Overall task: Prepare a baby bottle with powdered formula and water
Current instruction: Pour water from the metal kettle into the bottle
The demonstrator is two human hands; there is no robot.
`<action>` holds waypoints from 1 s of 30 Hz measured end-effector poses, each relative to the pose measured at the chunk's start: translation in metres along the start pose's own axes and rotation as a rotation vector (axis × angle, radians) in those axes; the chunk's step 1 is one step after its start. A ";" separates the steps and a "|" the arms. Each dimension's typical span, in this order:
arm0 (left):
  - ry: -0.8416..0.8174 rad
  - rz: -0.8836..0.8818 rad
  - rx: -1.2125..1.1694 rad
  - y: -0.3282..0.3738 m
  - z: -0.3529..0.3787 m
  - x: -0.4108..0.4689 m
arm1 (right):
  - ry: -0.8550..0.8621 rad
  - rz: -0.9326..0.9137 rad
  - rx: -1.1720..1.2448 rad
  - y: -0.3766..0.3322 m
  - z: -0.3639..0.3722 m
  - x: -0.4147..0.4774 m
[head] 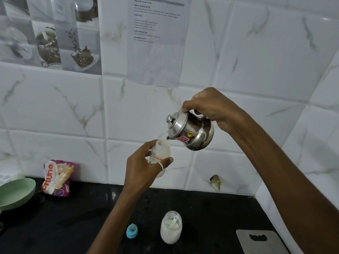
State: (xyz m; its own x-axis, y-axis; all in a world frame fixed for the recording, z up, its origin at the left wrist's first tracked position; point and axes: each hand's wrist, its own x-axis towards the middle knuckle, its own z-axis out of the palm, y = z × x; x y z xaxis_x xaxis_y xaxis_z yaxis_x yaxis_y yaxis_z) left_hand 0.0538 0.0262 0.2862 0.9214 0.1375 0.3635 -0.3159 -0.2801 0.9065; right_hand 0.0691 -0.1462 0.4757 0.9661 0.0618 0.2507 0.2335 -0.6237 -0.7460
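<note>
**Item: bottle (160, 153), being filled.** Held up above the desk (73, 226), mouth open, long axis near upright with a slight lean. Contents look pale; the level is hidden by fingers.

**Left hand (141, 171).** Wrapped round the lower body of the bottle, thumb across the front, gripping it.

**Right hand (211, 109).** Up and to the right of the bottle, closed round the handle of a steel kettle (192, 132).

**Kettle.** Lid on, tipped towards the bottle. Its spout (168, 138) sits just at the rim of the bottle's mouth, on the right side (whether water is running cannot be told for certain).

**Key relation.** Spout over mouth: the pour depends on the bottle's axis staying upright under the spout tip. Judged stage: adding water.

**Other, placed from the bottle.**
- Jar (171, 228) of white powder with a scoop inside: below, on the desk.
- Blue cap (132, 230): below, left of the jar.
- Packet (57, 177): far left, against the wall.
- Green bowl (16, 191): beyond the packet.
- Steel board (262, 242): lower right.
</note>
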 end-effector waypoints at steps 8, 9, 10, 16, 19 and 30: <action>-0.001 -0.001 -0.014 -0.001 -0.002 -0.002 | 0.007 -0.008 -0.002 -0.005 -0.003 0.001; -0.002 -0.003 -0.018 -0.001 -0.003 -0.002 | 0.007 -0.008 -0.003 -0.005 -0.003 0.001; -0.003 -0.002 -0.019 -0.001 -0.003 -0.002 | 0.009 -0.006 -0.006 -0.005 -0.003 0.001; -0.008 0.004 -0.017 -0.002 -0.003 -0.004 | 0.002 -0.002 -0.016 -0.005 -0.002 -0.001; -0.009 0.006 -0.009 -0.003 -0.003 -0.004 | -0.002 0.002 -0.018 -0.005 -0.002 -0.001; -0.013 0.001 0.003 -0.006 -0.004 -0.005 | -0.004 0.004 -0.017 -0.007 -0.003 -0.002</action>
State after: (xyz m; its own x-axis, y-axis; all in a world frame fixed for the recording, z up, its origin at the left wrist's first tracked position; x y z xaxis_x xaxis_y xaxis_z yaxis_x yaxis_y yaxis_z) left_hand 0.0501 0.0306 0.2801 0.9241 0.1244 0.3613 -0.3158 -0.2835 0.9055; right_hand 0.0649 -0.1440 0.4823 0.9674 0.0629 0.2452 0.2280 -0.6373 -0.7362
